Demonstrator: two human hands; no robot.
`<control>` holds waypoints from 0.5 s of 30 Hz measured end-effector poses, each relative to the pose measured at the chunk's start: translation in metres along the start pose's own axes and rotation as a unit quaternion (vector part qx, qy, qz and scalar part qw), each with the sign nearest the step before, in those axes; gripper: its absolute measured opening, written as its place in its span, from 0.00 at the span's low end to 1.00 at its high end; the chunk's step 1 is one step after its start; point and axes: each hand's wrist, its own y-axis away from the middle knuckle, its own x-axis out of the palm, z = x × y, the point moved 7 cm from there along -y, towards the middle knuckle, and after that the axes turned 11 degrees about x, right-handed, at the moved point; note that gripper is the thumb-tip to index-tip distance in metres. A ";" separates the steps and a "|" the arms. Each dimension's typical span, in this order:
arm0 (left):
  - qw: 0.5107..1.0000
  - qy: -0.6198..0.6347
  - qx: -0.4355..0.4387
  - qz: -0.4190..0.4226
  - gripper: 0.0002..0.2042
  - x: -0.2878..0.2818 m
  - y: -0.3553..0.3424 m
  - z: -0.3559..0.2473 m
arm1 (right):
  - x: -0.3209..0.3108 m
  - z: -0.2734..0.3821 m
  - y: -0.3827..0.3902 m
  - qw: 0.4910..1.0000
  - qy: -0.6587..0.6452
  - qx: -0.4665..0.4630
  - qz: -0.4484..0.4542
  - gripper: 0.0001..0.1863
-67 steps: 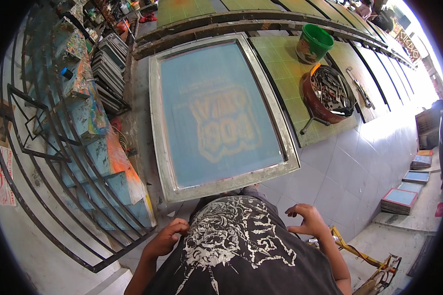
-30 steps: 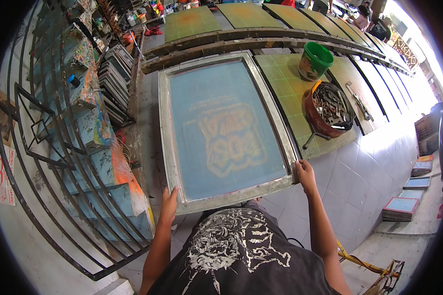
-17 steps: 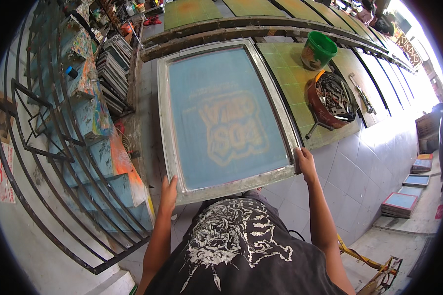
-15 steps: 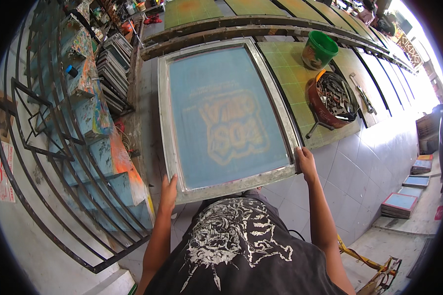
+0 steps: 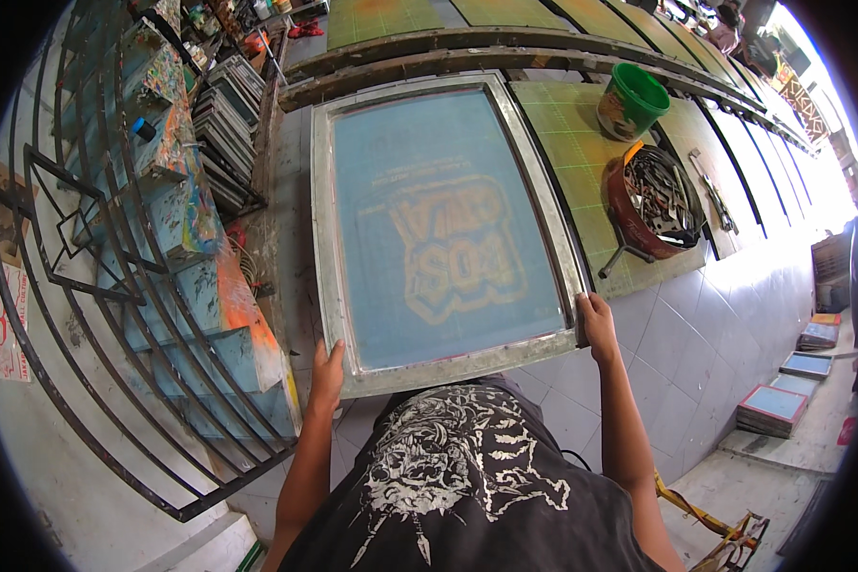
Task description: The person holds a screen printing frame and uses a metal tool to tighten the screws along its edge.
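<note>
A large screen-printing frame (image 5: 439,143) spans the middle of the view, its pale metal border around blue mesh with a faint lettered stencil. My left hand (image 5: 328,372) grips its near left corner, thumb on top of the border. At the near right corner my right hand (image 5: 597,324) is closed round the edge, thumb on top. The fingers under the frame are hidden on both sides. Its far end lies close to a dark rail (image 5: 400,69), and whether they touch I cannot tell.
Right of the frame, a green bucket (image 5: 633,100) and a round container of metal parts (image 5: 653,205) stand on a greenish printing board (image 5: 567,143). Black metal railing (image 5: 143,381) and painted steps (image 5: 195,315) are on the left. More frames (image 5: 227,133) are stacked behind them.
The surroundings have shifted slightly to the right in the picture, bucket and container included. Both hands keep their hold on the frame, which has barely moved relative to my body.
</note>
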 end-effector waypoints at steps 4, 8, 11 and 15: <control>0.999 0.034 -0.027 -0.002 0.20 -0.003 0.002 0.011 | 0.000 -0.003 -0.003 1.000 -0.004 -0.023 0.007 0.14; 0.998 0.047 -0.036 -0.013 0.19 -0.003 0.004 0.010 | -0.001 -0.007 -0.005 0.999 -0.019 -0.020 0.021 0.14; 0.999 0.042 -0.023 -0.015 0.18 -0.006 0.004 0.014 | 0.001 -0.005 -0.004 0.999 -0.016 -0.021 0.024 0.14; 0.999 0.037 -0.034 -0.008 0.18 -0.004 0.004 0.011 | 0.002 -0.007 -0.006 0.998 -0.044 -0.018 0.035 0.14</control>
